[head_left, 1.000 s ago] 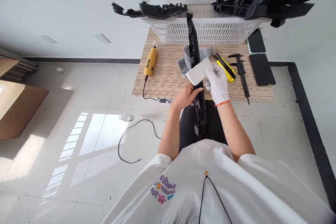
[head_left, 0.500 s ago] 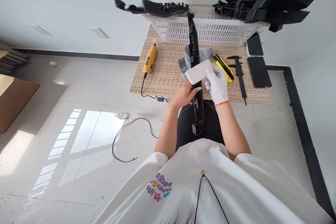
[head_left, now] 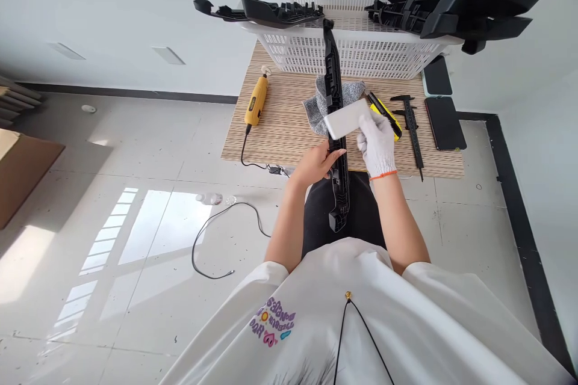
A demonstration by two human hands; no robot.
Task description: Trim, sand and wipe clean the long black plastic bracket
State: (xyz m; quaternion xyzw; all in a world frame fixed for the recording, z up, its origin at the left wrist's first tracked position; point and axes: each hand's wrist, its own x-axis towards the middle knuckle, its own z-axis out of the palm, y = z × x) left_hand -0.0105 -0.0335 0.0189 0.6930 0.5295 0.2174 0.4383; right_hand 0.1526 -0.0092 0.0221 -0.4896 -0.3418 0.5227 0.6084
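Observation:
My bare left hand [head_left: 320,163] is closed around a long black plastic trim part [head_left: 333,75], thumb across its top. The part stretches from my lap up over the table's front edge towards the basket. In a white knit glove with an orange cuff, my right hand [head_left: 377,139] grips a flat white rectangular block [head_left: 347,119] by its right end. The block lies over the trim part and hides a stretch of it; whether the two touch I cannot tell. Beneath the part is a crumpled grey cloth [head_left: 354,91] on the table.
On the wood-patterned table [head_left: 289,126] lie a yellow rotary tool [head_left: 256,101], a yellow utility knife [head_left: 385,114], a caliper [head_left: 410,132] and a black phone [head_left: 445,124]. Behind stands a white basket [head_left: 379,54] with more black parts [head_left: 451,15]. A cable [head_left: 195,246] lies on the floor.
My right hand has shifted slightly to the right with the white block. The left hand keeps its hold on the trim part.

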